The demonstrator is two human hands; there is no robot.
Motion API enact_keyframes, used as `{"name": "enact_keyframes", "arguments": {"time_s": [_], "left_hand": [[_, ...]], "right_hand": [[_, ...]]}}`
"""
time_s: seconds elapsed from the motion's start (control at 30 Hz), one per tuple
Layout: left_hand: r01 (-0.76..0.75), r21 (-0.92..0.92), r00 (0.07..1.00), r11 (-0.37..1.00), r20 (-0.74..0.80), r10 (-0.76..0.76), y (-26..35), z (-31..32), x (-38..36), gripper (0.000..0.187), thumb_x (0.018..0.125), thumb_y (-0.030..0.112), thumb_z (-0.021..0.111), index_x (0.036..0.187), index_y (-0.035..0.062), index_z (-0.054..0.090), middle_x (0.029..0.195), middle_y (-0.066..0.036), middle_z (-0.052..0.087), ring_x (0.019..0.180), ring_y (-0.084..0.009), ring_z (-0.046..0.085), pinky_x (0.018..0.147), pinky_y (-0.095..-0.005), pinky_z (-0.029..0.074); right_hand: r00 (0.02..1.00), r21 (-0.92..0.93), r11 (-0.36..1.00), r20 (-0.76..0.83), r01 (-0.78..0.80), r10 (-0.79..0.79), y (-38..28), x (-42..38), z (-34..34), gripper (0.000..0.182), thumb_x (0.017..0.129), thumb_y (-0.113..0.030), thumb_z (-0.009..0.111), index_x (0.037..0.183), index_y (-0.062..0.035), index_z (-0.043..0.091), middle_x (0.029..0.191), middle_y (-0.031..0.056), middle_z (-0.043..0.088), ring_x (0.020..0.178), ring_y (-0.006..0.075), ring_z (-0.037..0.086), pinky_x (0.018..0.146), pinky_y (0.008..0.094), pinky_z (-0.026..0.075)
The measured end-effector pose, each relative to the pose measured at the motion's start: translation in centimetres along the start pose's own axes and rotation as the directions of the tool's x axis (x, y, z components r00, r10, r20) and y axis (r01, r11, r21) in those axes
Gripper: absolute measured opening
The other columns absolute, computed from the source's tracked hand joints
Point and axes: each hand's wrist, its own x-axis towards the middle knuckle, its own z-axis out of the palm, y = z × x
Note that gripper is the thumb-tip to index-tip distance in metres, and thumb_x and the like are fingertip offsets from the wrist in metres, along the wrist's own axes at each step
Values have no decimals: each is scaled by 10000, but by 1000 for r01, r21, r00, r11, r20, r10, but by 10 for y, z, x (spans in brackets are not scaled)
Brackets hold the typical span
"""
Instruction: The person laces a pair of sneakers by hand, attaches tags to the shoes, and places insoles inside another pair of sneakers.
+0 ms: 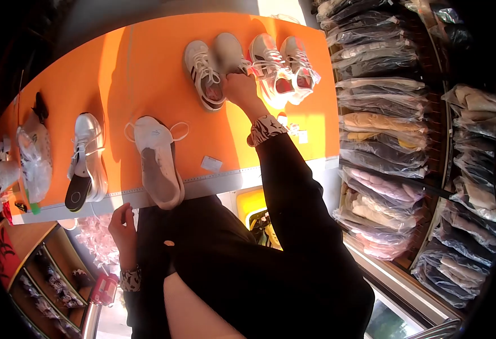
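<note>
My right hand (240, 90) reaches out over the orange table and is closed on the heel end of a white sneaker (228, 50). Its fingers partly hide that shoe's opening. Directly to its left lies a white sneaker with dark stripes (204, 73). My left hand (123, 229) hangs just below the table's front edge, fingers loosely bent, with nothing visible in it. Nearest to it is a white shoe with loose lace loops (156, 152), its heel over the edge. Another white sneaker (89, 147) has a dark insole (77, 193) sticking out at its heel.
Two more laced sneakers (270, 65) stand at the table's far right. A small white label (211, 164) lies near the ruler strip (225, 179). Plastic-wrapped shoes (34, 161) are at far left. Racks of bagged garments (383, 124) line the right; a shelf unit (50, 277) stands lower left.
</note>
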Motion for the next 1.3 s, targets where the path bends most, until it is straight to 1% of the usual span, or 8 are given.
{"name": "enact_keyframes", "arguments": {"time_s": [0.4,0.6,0.7,0.87,1.03,1.13,1.2,1.3], "left_hand": [[-39,-28,999,999,8,39,-9,1,-1,195,915,80,567,1061,-18,651,878,-104,688,775,-163,666,685,-281,517],[-20,35,1000,999,5,20,-2,-6,-6,193,925,87,567,1057,-32,642,896,-115,685,809,-174,666,731,-281,521],[-11,26,1000,1000,-8,11,-4,-3,-7,183,913,75,572,1047,-23,650,886,-115,684,787,-172,661,710,-286,520],[-66,5,998,998,-15,66,-3,5,-2,162,890,63,594,1015,-11,664,894,-127,686,779,-195,664,696,-296,520],[-147,126,985,981,-72,157,11,-9,9,148,871,85,612,994,19,663,888,-129,672,748,-272,656,704,-335,518],[-183,166,947,969,-234,219,0,-37,31,154,838,66,634,988,41,656,953,-116,650,863,-288,637,736,-353,514],[-284,487,820,826,-323,472,-9,-65,51,216,790,75,672,1004,54,651,1039,-119,622,964,-296,605,790,-370,506],[-135,774,789,619,-294,540,0,-94,74,424,689,182,764,1081,66,649,1087,-148,596,988,-314,599,851,-405,497]], "right_hand": [[1000,60,998,2,12,-12,17,9,-9,156,717,-158,607,818,-103,712,849,122,693,843,295,669,756,419,482],[871,149,989,-483,-17,88,61,-28,-63,139,740,-56,572,866,-69,629,874,143,659,781,349,643,692,449,506],[916,-83,978,-371,-194,150,101,-39,-79,159,793,-113,555,906,-88,664,921,135,678,841,352,666,742,431,527],[990,-308,946,-129,-98,61,141,-25,-36,184,808,-100,546,893,-92,708,903,160,681,886,340,656,758,443,523],[961,-68,995,-264,69,-85,137,-29,-32,209,881,-233,542,884,-61,662,841,221,639,780,398,624,673,481,488],[851,-117,965,-454,236,-263,105,-55,-48,116,867,-101,566,926,-44,648,926,150,651,798,351,621,692,442,500],[863,-43,972,-453,231,-225,57,-84,-54,125,883,-110,572,946,-36,650,935,132,656,821,313,638,703,393,511],[926,349,879,-308,325,-219,-7,-121,-53,102,876,-88,608,943,-27,653,929,109,657,826,270,654,693,340,514]]}}
